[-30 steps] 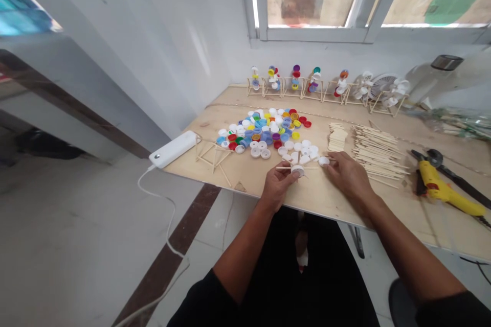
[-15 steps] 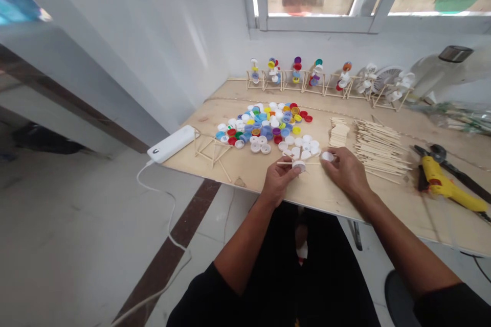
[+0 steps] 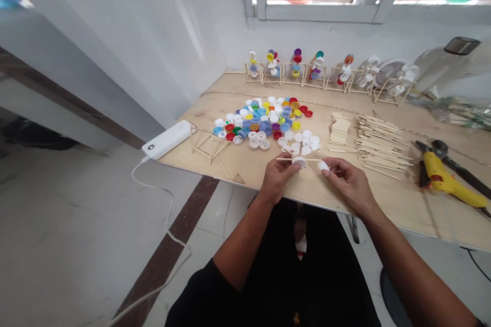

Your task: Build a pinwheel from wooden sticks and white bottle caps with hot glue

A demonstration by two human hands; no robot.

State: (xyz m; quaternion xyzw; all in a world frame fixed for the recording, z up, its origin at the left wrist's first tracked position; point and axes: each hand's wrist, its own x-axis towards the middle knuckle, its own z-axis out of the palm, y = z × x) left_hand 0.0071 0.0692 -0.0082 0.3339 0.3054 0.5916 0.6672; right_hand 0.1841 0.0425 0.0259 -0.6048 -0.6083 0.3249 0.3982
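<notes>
Near the table's front edge, my left hand [image 3: 276, 179] is closed on a white bottle-cap hub [image 3: 298, 163] with thin wooden sticks sticking out around it like spokes. My right hand [image 3: 351, 181] pinches a loose white bottle cap [image 3: 323, 166], tilted on its side, at the tip of the spoke pointing right; whether cap and stick touch I cannot tell. Just beyond the hub lie several white caps [image 3: 310, 141]. Behind those spreads a heap of mixed-colour bottle caps [image 3: 264, 118].
Sticks [image 3: 383, 145] and short flat sticks [image 3: 339, 129] lie in piles on the right, beside a yellow glue gun [image 3: 445, 179] and pliers [image 3: 425, 148]. A stick frame [image 3: 210, 149] and white power bank [image 3: 169, 140] are left. Finished cap wheels [image 3: 297, 69] line the wall.
My right hand has turned the white cap onto its side and brought it slightly left, to the spoke's tip. The left hand still holds the hub in nearly the same place.
</notes>
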